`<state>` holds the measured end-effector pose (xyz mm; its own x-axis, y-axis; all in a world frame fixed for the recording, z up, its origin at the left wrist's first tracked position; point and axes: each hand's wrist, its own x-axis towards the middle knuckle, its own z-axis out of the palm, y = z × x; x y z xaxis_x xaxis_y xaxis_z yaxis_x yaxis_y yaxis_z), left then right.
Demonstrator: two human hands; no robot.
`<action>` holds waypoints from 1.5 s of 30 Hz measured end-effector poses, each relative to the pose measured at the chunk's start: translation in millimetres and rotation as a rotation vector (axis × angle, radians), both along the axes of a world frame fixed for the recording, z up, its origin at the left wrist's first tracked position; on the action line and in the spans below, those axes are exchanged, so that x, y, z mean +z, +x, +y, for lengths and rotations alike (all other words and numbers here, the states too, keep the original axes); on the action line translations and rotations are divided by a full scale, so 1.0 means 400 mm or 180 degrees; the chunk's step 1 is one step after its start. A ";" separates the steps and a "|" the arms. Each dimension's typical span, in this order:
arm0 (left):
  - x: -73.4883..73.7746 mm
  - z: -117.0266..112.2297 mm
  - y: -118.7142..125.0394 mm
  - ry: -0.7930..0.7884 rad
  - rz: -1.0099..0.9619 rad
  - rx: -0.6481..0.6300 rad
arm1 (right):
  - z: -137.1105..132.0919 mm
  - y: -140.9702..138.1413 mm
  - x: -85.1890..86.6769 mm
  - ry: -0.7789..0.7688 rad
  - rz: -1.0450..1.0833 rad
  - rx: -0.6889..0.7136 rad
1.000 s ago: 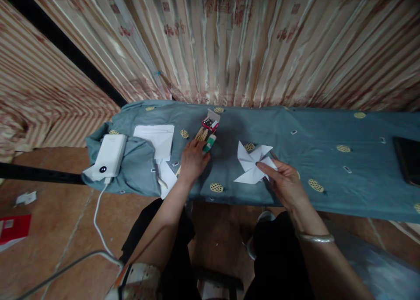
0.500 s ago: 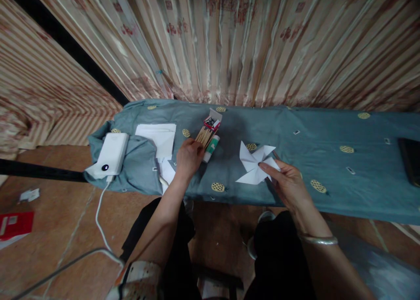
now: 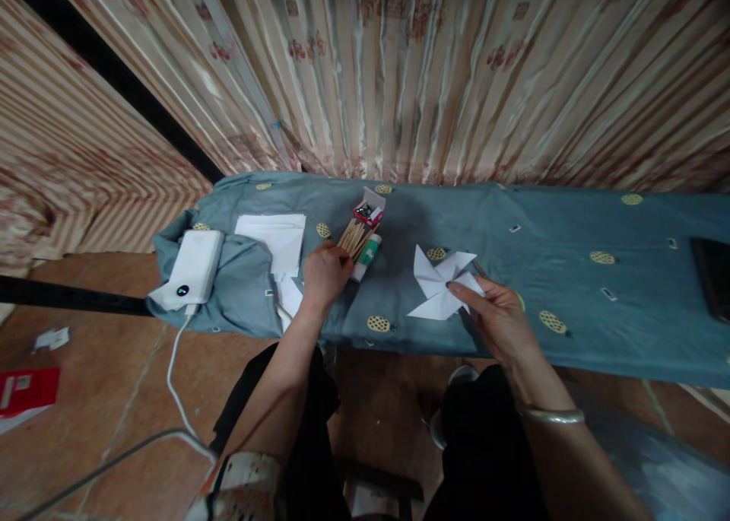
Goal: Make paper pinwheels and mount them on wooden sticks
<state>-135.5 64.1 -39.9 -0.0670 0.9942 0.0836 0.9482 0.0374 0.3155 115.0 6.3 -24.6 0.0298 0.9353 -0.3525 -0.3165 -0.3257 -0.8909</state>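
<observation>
My right hand (image 3: 499, 308) pinches a white paper pinwheel (image 3: 436, 287) near its centre, thumb on top and fingers underneath. At the lower end of a bundle of thin wooden sticks (image 3: 354, 236), my left hand (image 3: 328, 276) is closed with its fingertips on the sticks; how many it grips is hidden. A green-and-white glue stick (image 3: 366, 256) lies just right of the bundle. Behind the sticks stands a small open red-and-white box (image 3: 369, 208) with shiny metal pieces inside.
A stack of white paper (image 3: 274, 236) lies left of my left hand. A white power bank (image 3: 195, 268) with a cable sits at the left end of the cloth-covered bench (image 3: 559, 239). At the far right is a dark flat object (image 3: 712, 277). A pleated curtain (image 3: 399, 87) hangs behind.
My left hand has shifted slightly left, and the sticks by it are a little more spread. The pinwheel in my right hand has moved slightly left.
</observation>
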 end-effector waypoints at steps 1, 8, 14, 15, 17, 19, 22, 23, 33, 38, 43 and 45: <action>-0.002 0.000 -0.003 0.0058 -0.0066 0.0017 | -0.001 0.000 0.000 0.0017 0.0001 0.0004; 0.016 -0.023 -0.014 0.0825 -0.1179 -0.0069 | -0.005 0.003 -0.009 0.0264 -0.0193 -0.0024; 0.042 -0.108 0.049 0.0318 -0.3704 -0.0323 | -0.059 0.006 0.035 0.0945 -0.1554 0.0086; 0.039 -0.123 0.060 0.0008 -0.4042 -0.0273 | -0.074 0.005 0.048 0.1179 -0.1839 0.0139; 0.025 -0.150 0.080 -0.0593 -0.4533 -0.0143 | -0.101 0.002 0.071 0.1668 -0.2250 0.0300; 0.009 -0.169 0.096 -0.1036 -0.4883 -0.0036 | -0.120 -0.002 0.084 0.2154 -0.2581 0.0458; -0.010 -0.188 0.116 -0.1462 -0.5171 0.0019 | -0.132 -0.005 0.083 0.2673 -0.2951 0.0608; -0.012 -0.192 0.121 -0.1586 -0.5214 -0.0004 | -0.133 -0.005 0.081 0.2771 -0.3041 0.0637; -0.005 -0.205 0.129 -0.1829 -0.4661 -0.0304 | -0.137 0.013 0.091 0.3127 -0.3469 0.0461; -0.011 -0.202 0.131 -0.1719 -0.4545 -0.0233 | -0.139 0.020 0.092 0.3272 -0.3450 0.0666; -0.005 -0.201 0.135 -0.1736 -0.4450 -0.0331 | -0.135 0.023 0.091 0.3352 -0.3687 0.0609; 0.000 -0.202 0.136 -0.1741 -0.4480 -0.0356 | -0.131 0.024 0.093 0.3498 -0.3817 0.0536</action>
<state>-81.1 -16.6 -40.0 0.3006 0.8861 -0.3528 -0.1000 0.3971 0.9123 124.7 -46.2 12.6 -0.3424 0.7273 0.5947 0.6589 0.6372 -0.3999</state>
